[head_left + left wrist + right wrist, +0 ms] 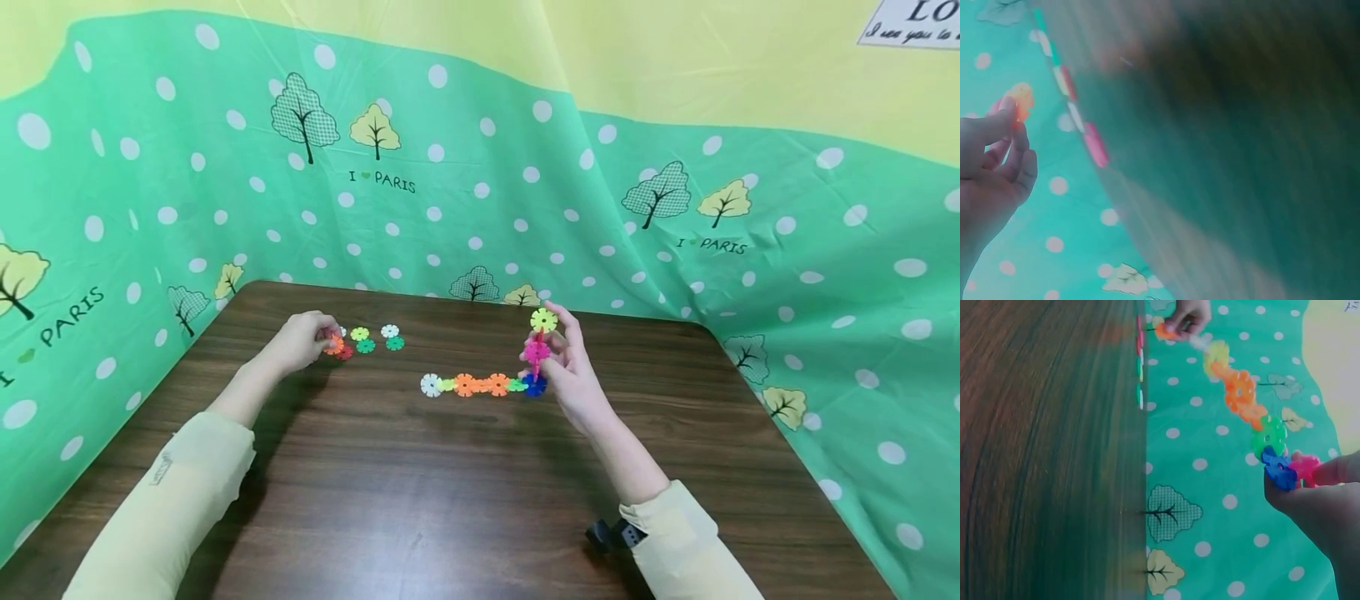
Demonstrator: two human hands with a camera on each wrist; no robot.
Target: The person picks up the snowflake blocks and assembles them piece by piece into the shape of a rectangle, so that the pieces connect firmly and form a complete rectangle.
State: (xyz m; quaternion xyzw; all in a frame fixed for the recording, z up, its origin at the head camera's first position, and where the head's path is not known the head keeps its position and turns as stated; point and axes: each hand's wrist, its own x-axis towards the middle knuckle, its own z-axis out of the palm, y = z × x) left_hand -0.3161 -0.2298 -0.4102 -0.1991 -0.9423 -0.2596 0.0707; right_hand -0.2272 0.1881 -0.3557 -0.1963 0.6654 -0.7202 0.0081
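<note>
Behind, green-and-yellow printed cloth (480,190); before it, a dark wood-grain surface (450,492). Raised over it, a linked chain of coloured flower-shaped discs (464,385), pinched around its pink piece by the right hand (577,379). In the left hand (303,340), near loose discs (365,346), pinched between thumb and fingers, one orange disc (1024,100).

Loose discs (365,346) left of chain (498,384)
</note>
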